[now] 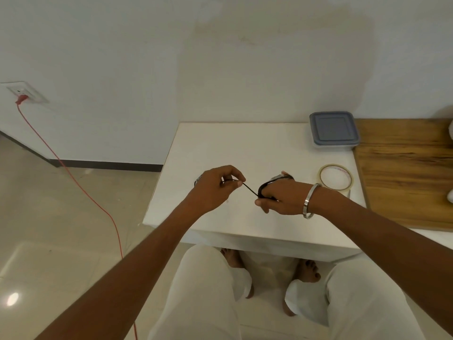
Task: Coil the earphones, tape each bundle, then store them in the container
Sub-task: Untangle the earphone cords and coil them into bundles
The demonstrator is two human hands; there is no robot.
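Observation:
Black earphones [250, 188] stretch between my two hands above the white table [220, 148]. My left hand [215, 186] pinches the free end of the cord between thumb and forefinger. My right hand [279, 196] has the cord wound in loops around its fingers and holds that coil. A roll of clear tape [335, 177] lies flat on the table just right of my right hand. The container [333, 130], clear with a grey-blue lid on, stands at the table's far right corner.
A wooden surface [404, 173] adjoins the table on the right. A red cable [81, 187] runs from a wall socket [23, 94] down across the floor at left. My legs and bare feet are under the table's near edge.

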